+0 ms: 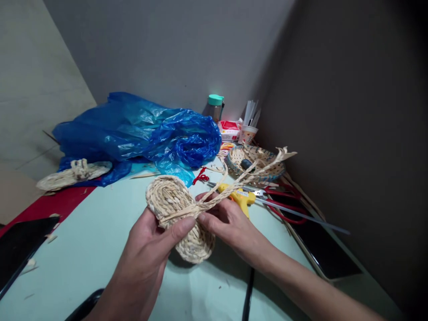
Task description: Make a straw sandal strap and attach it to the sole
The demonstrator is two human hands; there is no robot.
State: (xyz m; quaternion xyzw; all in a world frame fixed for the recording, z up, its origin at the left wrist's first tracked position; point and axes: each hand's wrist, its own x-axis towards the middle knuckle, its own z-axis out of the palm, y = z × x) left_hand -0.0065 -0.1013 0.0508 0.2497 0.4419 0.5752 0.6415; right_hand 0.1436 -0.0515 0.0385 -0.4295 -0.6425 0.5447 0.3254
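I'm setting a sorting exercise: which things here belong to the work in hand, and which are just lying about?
Belong: woven straw piece and braided strand, handled by left hand and right hand; perhaps glue gun, scissors.

Probably lying about: blue bag, lidded bottle, red-and-white packet.

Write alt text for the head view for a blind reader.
A person's left hand holds a sole-shaped woven piece above a pale table, the right hand touching the braided strands across it. Beyond lie a blue plastic bag, yellow glue gun and shallow woven basket.
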